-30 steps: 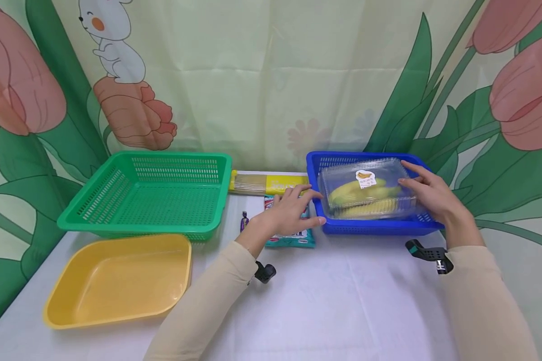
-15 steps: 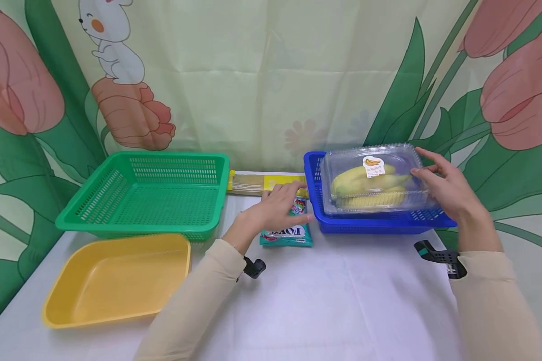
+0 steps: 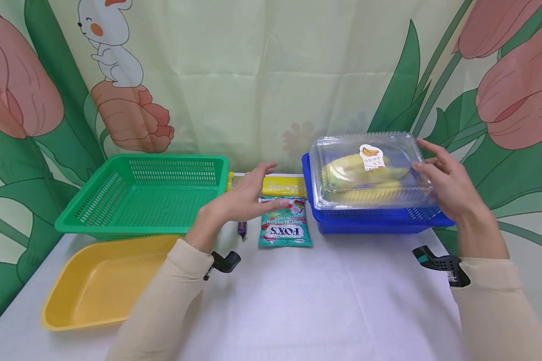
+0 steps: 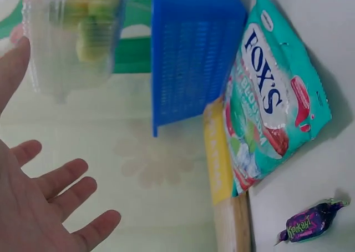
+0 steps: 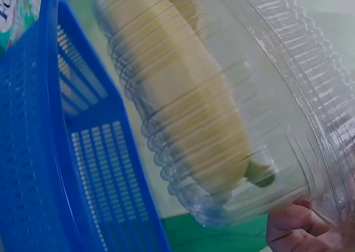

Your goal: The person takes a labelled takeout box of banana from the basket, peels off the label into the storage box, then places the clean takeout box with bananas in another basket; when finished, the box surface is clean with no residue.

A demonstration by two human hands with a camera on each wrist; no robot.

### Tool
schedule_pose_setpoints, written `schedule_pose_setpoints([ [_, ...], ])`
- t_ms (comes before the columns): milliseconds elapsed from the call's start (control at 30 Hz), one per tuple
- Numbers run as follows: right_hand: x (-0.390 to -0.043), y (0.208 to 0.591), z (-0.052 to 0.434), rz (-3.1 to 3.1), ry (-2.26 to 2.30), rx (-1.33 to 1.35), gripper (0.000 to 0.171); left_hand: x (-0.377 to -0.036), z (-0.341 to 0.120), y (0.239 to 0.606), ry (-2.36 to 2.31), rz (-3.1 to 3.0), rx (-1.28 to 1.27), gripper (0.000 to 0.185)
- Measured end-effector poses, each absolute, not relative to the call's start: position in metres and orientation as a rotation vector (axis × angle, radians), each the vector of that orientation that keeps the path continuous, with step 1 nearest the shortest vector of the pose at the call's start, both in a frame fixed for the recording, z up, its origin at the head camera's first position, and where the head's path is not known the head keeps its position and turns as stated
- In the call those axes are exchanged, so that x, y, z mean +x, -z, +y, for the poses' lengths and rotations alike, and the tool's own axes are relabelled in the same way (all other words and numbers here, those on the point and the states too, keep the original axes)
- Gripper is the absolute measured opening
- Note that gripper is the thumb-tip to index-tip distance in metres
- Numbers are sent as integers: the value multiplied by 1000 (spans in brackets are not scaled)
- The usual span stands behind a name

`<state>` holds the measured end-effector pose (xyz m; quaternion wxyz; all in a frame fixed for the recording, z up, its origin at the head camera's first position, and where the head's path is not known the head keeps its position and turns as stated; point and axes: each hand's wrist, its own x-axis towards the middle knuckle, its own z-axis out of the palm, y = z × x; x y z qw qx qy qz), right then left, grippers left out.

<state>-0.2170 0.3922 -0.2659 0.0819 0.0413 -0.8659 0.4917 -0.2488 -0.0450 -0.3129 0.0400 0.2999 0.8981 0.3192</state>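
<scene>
Above the white table (image 3: 334,301), before a tulip curtain (image 3: 271,75), hands: left (image 3: 244,200) spread, right (image 3: 447,183) gripping banana box (image 3: 370,173).

The head camera looks forward and down over the table (image 3: 325,301), taking in both sleeves and all the baskets from a distance. The left wrist camera, turned sideways, sits close to the candy bag (image 4: 274,105). The right wrist camera presses near the clear box (image 5: 222,113). All three share the blue basket (image 3: 379,220).

Left hand (image 3: 246,197) spread, right hand (image 3: 447,183) gripping
</scene>
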Motion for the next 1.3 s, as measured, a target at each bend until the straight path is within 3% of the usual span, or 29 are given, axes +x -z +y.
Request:
schedule_pose_setpoints([
  [233, -209, 264, 366, -2475, -1671, 269, 59, -237, -47, 308, -1103, 2673, 1021, 110],
  [467, -203, 270, 341, -2566, -1522, 330, 59, -226, -53, 307, -1160, 2628, 1122, 127],
  [867, -186, 279, 289, -2634, -1503, 532, 65, -204, -93, 315, -1261, 2513, 1160, 132],
  [1300, -160, 292, 252, -2713, -1677, 709, 72, -175, -140, 315, -1309, 2464, 972, 120],
])
